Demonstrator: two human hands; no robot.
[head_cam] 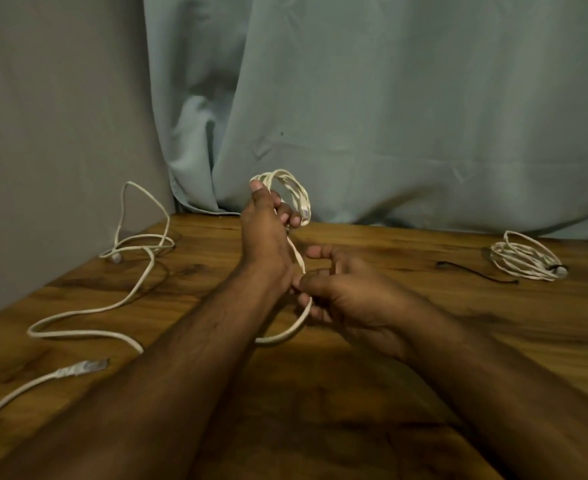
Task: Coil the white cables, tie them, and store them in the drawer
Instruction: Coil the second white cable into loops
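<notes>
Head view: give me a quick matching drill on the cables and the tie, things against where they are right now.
Things:
1. Half-wound white cable coil
2. Finished white cable bundle
3. Thin black tie
4. Loose white cable plug

Places:
A. Far right on the wooden table
B. Near left on the table
C. Held up in the left hand
D. Flat just left of the bundle

Pairs: 1-C, 2-A, 3-D, 4-B

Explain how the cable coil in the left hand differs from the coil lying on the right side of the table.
The held coil is up in the air, gripped by the left hand; the finished coil lies flat on the wooden table. The held coil is unfinished: its loose length runs through the right hand and trails across the table. The finished coil is bound by a dark tie. Both are white cable.
</notes>
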